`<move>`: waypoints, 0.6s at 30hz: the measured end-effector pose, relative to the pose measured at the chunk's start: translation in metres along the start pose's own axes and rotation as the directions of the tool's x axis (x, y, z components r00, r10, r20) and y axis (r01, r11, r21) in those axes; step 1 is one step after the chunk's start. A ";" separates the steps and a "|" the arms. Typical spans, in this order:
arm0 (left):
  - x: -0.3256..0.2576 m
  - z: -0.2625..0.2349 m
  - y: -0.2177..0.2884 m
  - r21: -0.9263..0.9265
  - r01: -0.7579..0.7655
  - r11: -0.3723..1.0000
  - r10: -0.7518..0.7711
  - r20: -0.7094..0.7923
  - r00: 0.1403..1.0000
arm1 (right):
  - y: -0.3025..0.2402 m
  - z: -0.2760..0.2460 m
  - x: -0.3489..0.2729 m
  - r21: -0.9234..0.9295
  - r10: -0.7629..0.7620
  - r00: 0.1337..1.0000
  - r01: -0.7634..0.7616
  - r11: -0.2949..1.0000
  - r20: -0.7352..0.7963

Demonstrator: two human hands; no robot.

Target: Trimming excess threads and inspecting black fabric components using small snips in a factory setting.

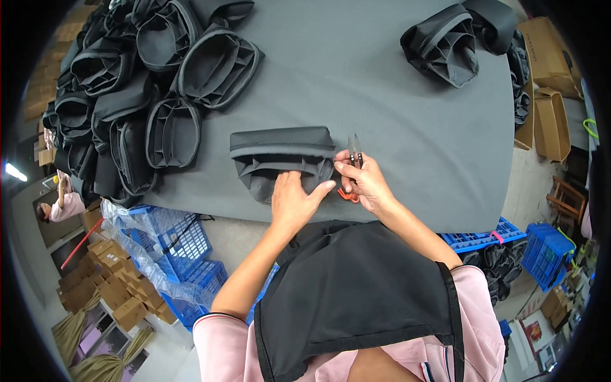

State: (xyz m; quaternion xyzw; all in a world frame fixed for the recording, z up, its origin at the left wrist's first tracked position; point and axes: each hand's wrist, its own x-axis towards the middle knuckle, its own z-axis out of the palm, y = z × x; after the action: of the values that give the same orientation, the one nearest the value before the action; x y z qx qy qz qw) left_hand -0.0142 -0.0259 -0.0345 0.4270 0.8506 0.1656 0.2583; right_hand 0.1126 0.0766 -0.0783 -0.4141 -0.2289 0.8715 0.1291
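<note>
A black fabric pouch [280,138] with inner dividers lies on its side on the grey table, its mouth toward me. My left hand [294,200] reaches into that mouth; its fingertips are partly hidden in the fabric, and the thumb stretches apart toward the right. Beside the pouch's right end, my right hand [364,183] is closed around thread snips [354,148]. The metal blades point away from me, and the orange-red handle shows below the fingers. Its thumb and forefinger pinch together at the pouch's right edge; whether a thread is between them I cannot tell.
Many similar black pouches [219,67] are heaped at the table's left. Another open pouch [445,48] lies at the far right. Blue plastic crates [184,245] stand below the left edge, cardboard boxes [551,121] beyond the right. At the far left is another person [65,207].
</note>
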 end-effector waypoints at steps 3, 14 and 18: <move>0.009 0.018 0.000 -0.024 0.056 0.998 -0.058 -0.089 0.994 | 0.002 0.009 -0.002 -0.015 -0.014 0.999 0.014 1.000 -0.044; 0.011 0.011 0.003 -0.437 -0.031 0.899 -0.092 -0.256 0.962 | -0.009 -0.003 -0.054 -0.869 -0.442 0.891 0.299 0.394 0.106; 0.013 0.014 0.003 -0.427 0.008 0.904 -0.117 -0.229 0.966 | 0.000 -0.016 -0.046 -0.721 -0.326 0.941 0.290 0.630 0.094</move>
State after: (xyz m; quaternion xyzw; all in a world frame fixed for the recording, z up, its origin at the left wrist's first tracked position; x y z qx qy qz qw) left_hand -0.0111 -0.0127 -0.0486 0.3091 0.8333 0.3899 0.2409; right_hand 0.1538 0.0626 -0.0567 -0.4055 -0.6185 0.6646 0.1067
